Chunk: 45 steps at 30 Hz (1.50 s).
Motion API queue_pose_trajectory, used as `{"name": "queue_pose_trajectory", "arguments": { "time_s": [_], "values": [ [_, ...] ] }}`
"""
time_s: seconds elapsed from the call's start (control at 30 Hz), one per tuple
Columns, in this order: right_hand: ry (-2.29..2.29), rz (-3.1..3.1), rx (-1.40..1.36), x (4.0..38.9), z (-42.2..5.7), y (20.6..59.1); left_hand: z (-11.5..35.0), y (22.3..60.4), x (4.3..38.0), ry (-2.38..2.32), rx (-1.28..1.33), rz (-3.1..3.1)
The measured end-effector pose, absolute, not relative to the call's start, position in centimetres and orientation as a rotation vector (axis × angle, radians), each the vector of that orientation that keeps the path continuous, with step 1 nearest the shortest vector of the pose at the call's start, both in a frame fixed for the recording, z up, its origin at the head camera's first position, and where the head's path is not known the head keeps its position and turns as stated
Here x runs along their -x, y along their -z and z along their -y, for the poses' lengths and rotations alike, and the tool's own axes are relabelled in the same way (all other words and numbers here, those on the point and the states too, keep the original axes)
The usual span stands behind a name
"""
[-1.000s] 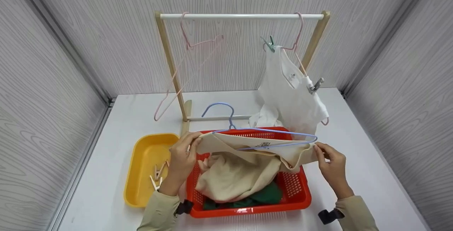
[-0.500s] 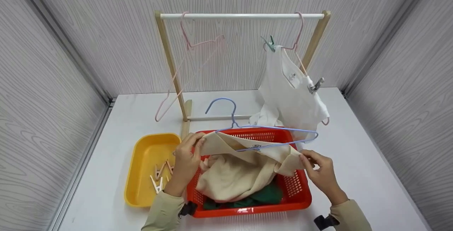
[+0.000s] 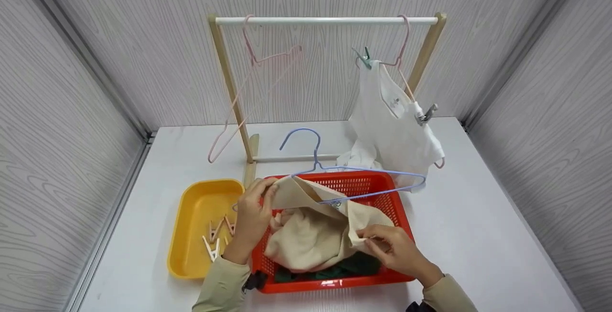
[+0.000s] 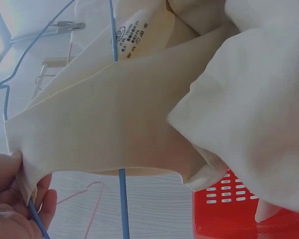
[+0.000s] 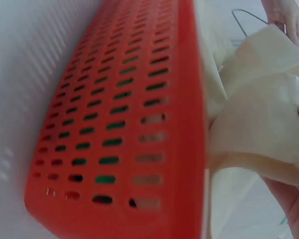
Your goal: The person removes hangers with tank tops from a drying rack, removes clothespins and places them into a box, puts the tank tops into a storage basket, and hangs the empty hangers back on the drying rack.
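Observation:
A beige top [image 3: 306, 242] with a printed neck label is stretched between both hands over a red basket. My left hand [image 3: 253, 211] pinches one shoulder of it together with the end of a blue hanger [image 3: 318, 147]; in the left wrist view the blue bar [image 4: 123, 204] runs through the top. The hanger's right arm stands bare, outside the cloth. My right hand [image 3: 394, 252] pinches the other shoulder edge, low and toward the middle of the basket. In the right wrist view the folded edge of the beige cloth [image 5: 259, 124] lies between thumb and fingers.
The red basket [image 3: 334, 283] also holds dark green cloth [image 3: 356, 264]. A yellow tray [image 3: 184, 235] with several clothespins [image 3: 213, 250] stands at left. Behind, a rack [image 3: 325, 20] carries a pink hanger [image 3: 228, 133] and a white top [image 3: 387, 125] clipped to another pink hanger.
My right hand has moved left and down, drawing its shoulder of the beige top away from the hanger's right end. My left hand has shifted only slightly, and the hanger's hook has risen a little.

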State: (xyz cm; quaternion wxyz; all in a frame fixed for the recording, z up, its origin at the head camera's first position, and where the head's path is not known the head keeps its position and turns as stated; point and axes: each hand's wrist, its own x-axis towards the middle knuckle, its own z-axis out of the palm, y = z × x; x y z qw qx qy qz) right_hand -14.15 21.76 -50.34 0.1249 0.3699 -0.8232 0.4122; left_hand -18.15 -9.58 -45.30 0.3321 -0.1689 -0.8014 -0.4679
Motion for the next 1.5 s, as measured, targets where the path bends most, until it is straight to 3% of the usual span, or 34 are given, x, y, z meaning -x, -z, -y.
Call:
{"name": "queue_pose_trajectory", "arguments": {
  "time_s": [0.27,0.53,1.5],
  "values": [
    [-1.009,2.763,-1.206,14.0,-20.9,51.0,9.4,45.1,17.9,1.234,0.434,2.134],
    [-1.217,2.98,-1.195,14.2,-20.7,50.9,9.2,45.2,17.9,1.2,0.485,2.149],
    [-1.12,1.913,-0.874,16.8,-24.7,45.6,9.6,45.5,17.8,1.155,0.49,2.201]
  ]
}}
